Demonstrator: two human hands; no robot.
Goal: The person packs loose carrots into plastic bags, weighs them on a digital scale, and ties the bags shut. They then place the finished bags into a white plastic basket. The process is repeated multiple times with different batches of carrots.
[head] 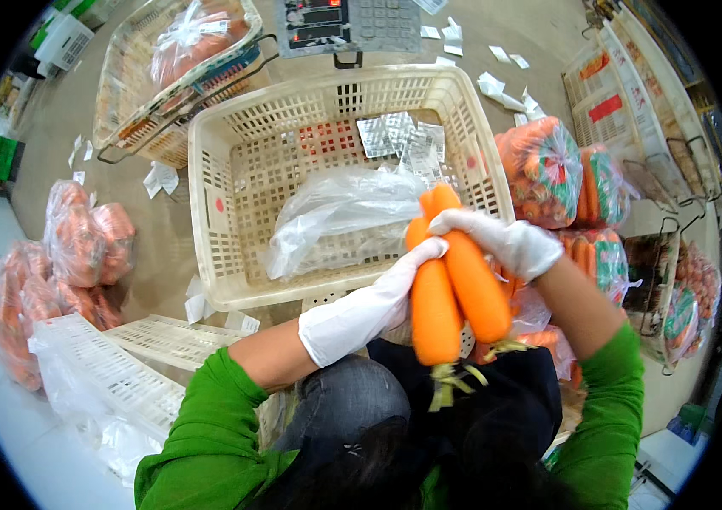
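My left hand [370, 306], in a white glove, grips a bunch of large orange carrots [435, 306] from the left, near their upper ends. From the right, my right hand [494, 239], also gloved in white, holds the same bunch. The carrots' stem ends, with short pale green stubs, point down towards my lap. Beyond the hands is a cream plastic crate [208, 268] with slotted walls. Inside it lie a clear plastic bag [341, 210] and several printed labels [399, 137].
A digital scale [348, 29] stands past the crate. Bagged carrots lie at the left [77, 236] and right [542, 169]. Another crate [109, 95], upper left, holds a tied carrot bag [192, 51]. Paper scraps [494, 86] litter the floor.
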